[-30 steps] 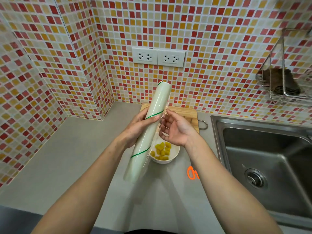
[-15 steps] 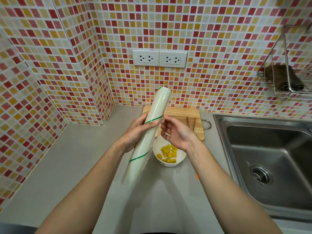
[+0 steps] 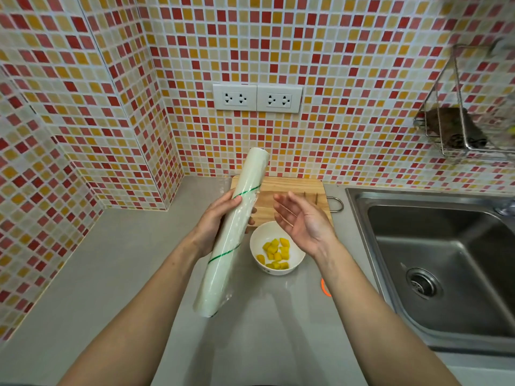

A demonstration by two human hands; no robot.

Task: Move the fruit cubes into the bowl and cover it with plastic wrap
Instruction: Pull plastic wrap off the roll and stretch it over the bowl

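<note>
A white bowl (image 3: 295, 264) with several yellow fruit cubes (image 3: 276, 253) stands on the grey counter, just in front of a wooden cutting board (image 3: 292, 190). My left hand (image 3: 216, 221) grips a long roll of plastic wrap (image 3: 237, 227) around its middle, holding it tilted above the counter to the left of the bowl. My right hand (image 3: 302, 221) hovers above the bowl's far right rim, palm turned left, fingers straight and apart from the roll, holding nothing.
A steel sink (image 3: 434, 263) fills the right side. An orange object (image 3: 324, 288) peeks out from under my right forearm. A wire rack (image 3: 457, 129) hangs on the tiled wall, and two wall sockets (image 3: 256, 97) sit above the board.
My right hand has come off the roll and moved right, its fingers now straight. The left hand still grips the roll.
</note>
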